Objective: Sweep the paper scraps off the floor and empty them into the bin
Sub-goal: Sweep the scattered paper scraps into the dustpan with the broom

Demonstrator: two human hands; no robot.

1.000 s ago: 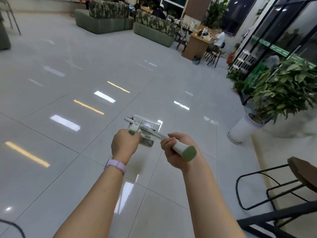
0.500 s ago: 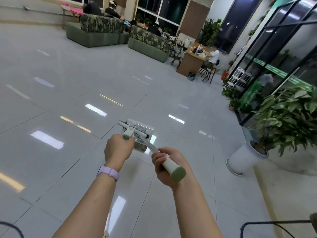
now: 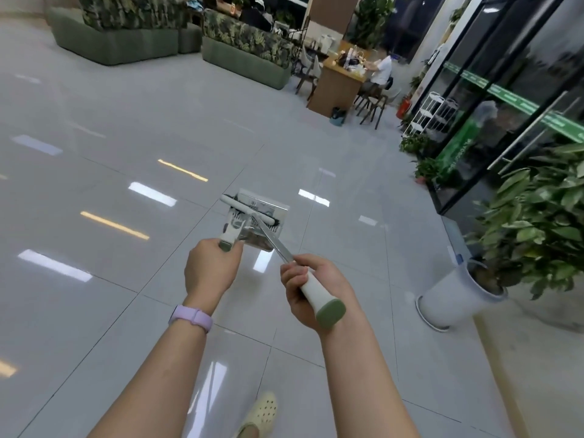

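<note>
The left hand (image 3: pixel 210 269) is curling its fingers round the green-capped handle of a dustpan (image 3: pixel 257 222), holding the pan out low in front of the person, above the floor. The right hand (image 3: pixel 311 287) is gripping the white grip of a broom (image 3: pixel 252 213), whose green end cap is pointing back toward the camera while the metal shaft is running forward and down to the pan. The white broom head is lying across the dustpan's top, and dark bristles are showing just under it. Whether any paper scraps are lying inside the pan cannot be told; its contents are too small and blurred. A lilac wristband (image 3: pixel 191 317) is sitting on the left wrist. Below the arms, a foot in a pale yellow clog (image 3: pixel 260 412) is stepping on the glossy grey tiled floor (image 3: pixel 126 279), which is reflecting ceiling lights. To the right, a leafy plant in a white pot (image 3: pixel 458 298) is standing beside a glass door (image 3: pixel 505 105). Farther off, green sofas (image 3: pixel 246 55) with leaf-print backs are lining the far side, and a person in white is sitting at a wooden desk (image 3: pixel 335 86). A small teal bin (image 3: pixel 338 116) is standing on the floor at the near end of that desk, well apart from the dustpan
</note>
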